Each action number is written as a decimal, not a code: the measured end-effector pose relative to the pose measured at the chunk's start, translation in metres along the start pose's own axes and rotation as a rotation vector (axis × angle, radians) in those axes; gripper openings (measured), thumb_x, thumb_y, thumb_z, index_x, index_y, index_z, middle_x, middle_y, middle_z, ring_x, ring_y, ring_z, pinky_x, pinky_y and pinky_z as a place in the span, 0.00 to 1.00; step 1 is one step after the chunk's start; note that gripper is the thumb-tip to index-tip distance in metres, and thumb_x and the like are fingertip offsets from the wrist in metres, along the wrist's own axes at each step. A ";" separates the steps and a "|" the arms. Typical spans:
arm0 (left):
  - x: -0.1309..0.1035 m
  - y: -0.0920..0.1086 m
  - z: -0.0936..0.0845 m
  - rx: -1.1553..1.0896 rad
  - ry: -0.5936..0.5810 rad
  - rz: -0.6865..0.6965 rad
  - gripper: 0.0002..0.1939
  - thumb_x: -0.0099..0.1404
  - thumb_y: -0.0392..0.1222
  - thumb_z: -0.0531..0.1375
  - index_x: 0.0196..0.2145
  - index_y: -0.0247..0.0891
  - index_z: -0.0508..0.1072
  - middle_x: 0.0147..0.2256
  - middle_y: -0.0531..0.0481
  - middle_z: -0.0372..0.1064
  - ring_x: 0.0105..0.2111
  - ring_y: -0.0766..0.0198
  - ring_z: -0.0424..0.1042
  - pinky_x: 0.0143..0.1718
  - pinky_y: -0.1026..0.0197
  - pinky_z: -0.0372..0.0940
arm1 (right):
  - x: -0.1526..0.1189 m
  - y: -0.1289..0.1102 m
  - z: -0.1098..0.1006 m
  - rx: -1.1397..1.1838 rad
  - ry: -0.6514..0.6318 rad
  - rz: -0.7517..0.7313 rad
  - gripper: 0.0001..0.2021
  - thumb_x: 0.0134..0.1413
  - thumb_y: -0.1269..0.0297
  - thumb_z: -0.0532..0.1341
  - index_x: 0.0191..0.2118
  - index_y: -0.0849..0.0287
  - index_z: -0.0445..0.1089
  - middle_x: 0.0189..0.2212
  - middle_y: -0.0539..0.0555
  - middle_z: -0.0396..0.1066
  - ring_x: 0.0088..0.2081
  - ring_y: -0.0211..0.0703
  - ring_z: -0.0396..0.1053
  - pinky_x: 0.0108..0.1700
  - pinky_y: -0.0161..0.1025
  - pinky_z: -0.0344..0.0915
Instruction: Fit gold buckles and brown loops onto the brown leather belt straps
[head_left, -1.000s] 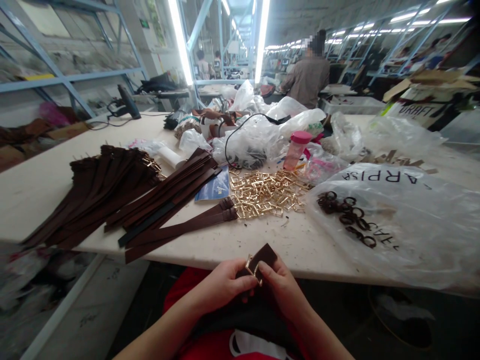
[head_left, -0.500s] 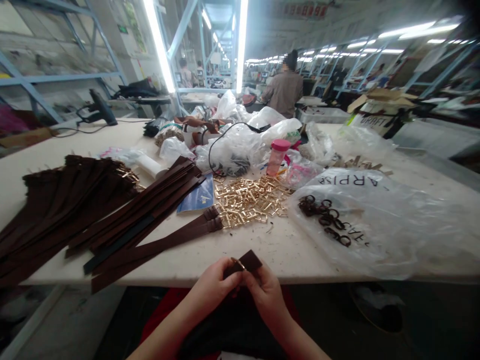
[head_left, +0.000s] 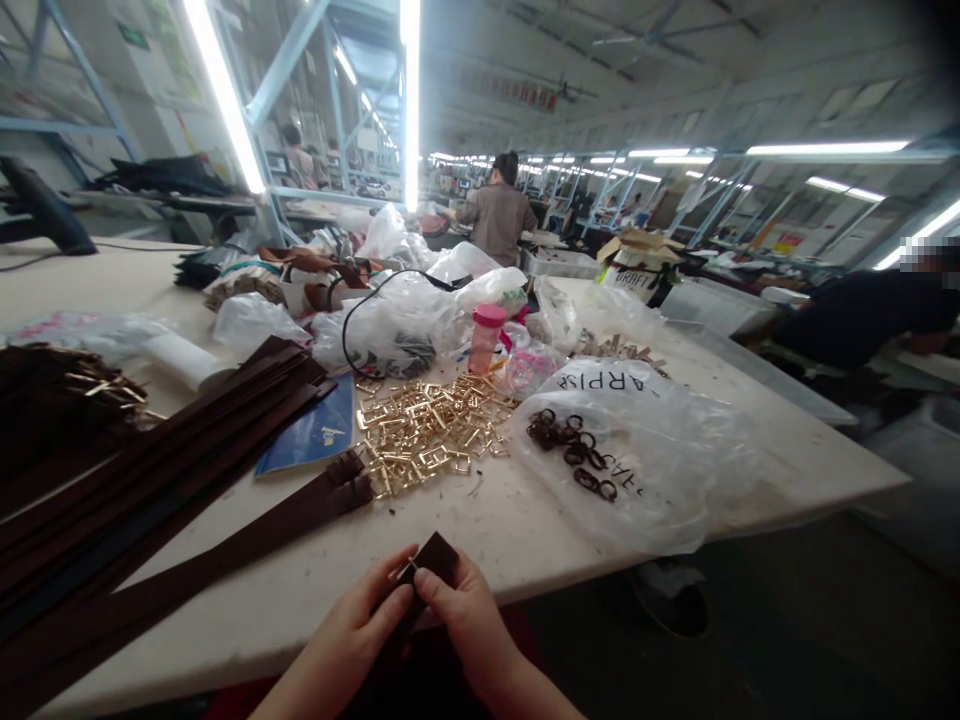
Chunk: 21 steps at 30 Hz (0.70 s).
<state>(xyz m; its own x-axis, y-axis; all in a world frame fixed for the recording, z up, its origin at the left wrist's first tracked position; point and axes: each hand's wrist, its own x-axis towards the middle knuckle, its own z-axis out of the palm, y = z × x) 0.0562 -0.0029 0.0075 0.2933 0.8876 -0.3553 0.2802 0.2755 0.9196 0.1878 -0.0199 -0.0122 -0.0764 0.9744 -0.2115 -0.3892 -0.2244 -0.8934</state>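
Both hands meet low in the middle of the head view, at the table's near edge. Between them is a dark brown strap (head_left: pixel 438 556), its squared end pointing up and away. A small gold buckle (head_left: pixel 412 566) glints on the strap, partly covered by fingers. My left hand (head_left: pixel 373 603) grips the strap and buckle from the left, fingers curled. My right hand (head_left: pixel 466 606) pinches the strap with its thumb pressed beside the buckle. The strap's lower part drops into shadow. Beyond the hands lies a heap of gold buckles (head_left: pixel 431 430).
Stacks of brown straps (head_left: pixel 161 475) cover the left side, beside a blue booklet (head_left: pixel 311 430). Dark rings (head_left: pixel 574 450) rest on a clear plastic bag (head_left: pixel 675 450) at right. A pink-lidded bottle (head_left: pixel 485 340) stands before piled bags. People work farther back.
The view has swung to the right, so the table's contents sit farther left. Both hands still hold the strap, and my right thumb now presses close by the buckle.
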 end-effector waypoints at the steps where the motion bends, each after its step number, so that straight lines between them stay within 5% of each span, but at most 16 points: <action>1: 0.002 0.001 0.001 -0.050 -0.020 -0.042 0.27 0.52 0.56 0.57 0.46 0.39 0.65 0.37 0.47 0.73 0.29 0.58 0.71 0.29 0.60 0.66 | 0.000 -0.001 0.000 -0.061 -0.007 -0.030 0.15 0.44 0.55 0.63 0.37 0.59 0.70 0.31 0.51 0.73 0.35 0.45 0.70 0.38 0.40 0.65; 5: 0.010 0.004 0.002 -0.167 -0.031 -0.106 0.25 0.47 0.61 0.59 0.34 0.37 0.67 0.21 0.55 0.67 0.17 0.68 0.63 0.18 0.67 0.59 | 0.005 -0.022 -0.026 -0.638 0.005 -0.240 0.15 0.55 0.54 0.52 0.35 0.56 0.70 0.27 0.50 0.71 0.29 0.43 0.68 0.30 0.37 0.64; 6: 0.010 0.004 0.001 -0.182 -0.024 -0.105 0.24 0.47 0.61 0.60 0.32 0.37 0.67 0.20 0.56 0.67 0.17 0.68 0.63 0.18 0.67 0.58 | 0.009 -0.034 -0.042 -0.877 0.078 -0.326 0.15 0.56 0.54 0.50 0.33 0.55 0.70 0.25 0.50 0.70 0.27 0.42 0.67 0.30 0.36 0.64; 11: 0.009 0.003 0.000 -0.205 -0.021 -0.104 0.25 0.46 0.62 0.60 0.31 0.37 0.65 0.19 0.57 0.65 0.16 0.69 0.61 0.17 0.68 0.56 | 0.048 -0.105 -0.152 -1.294 0.486 -0.380 0.12 0.54 0.65 0.51 0.40 0.61 0.68 0.39 0.61 0.65 0.42 0.52 0.62 0.45 0.46 0.55; 14: 0.005 0.001 0.003 -0.202 -0.079 -0.086 0.24 0.48 0.61 0.59 0.32 0.37 0.65 0.21 0.55 0.67 0.16 0.69 0.62 0.18 0.67 0.57 | 0.070 -0.122 -0.200 -1.536 0.537 -0.271 0.07 0.47 0.70 0.56 0.33 0.61 0.71 0.35 0.61 0.66 0.37 0.51 0.63 0.40 0.43 0.56; 21: -0.006 0.004 -0.002 -0.148 -0.060 -0.072 0.24 0.50 0.60 0.57 0.33 0.35 0.63 0.22 0.55 0.66 0.16 0.70 0.62 0.17 0.67 0.57 | 0.082 -0.106 -0.220 -1.737 0.462 -0.201 0.05 0.48 0.69 0.57 0.29 0.59 0.71 0.33 0.57 0.67 0.33 0.45 0.64 0.34 0.39 0.54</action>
<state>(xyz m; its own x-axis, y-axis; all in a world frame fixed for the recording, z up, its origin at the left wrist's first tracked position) 0.0534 -0.0061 0.0136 0.3323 0.8413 -0.4263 0.1656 0.3929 0.9045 0.4249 0.0807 -0.0224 0.1978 0.9716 0.1298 0.9642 -0.1690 -0.2044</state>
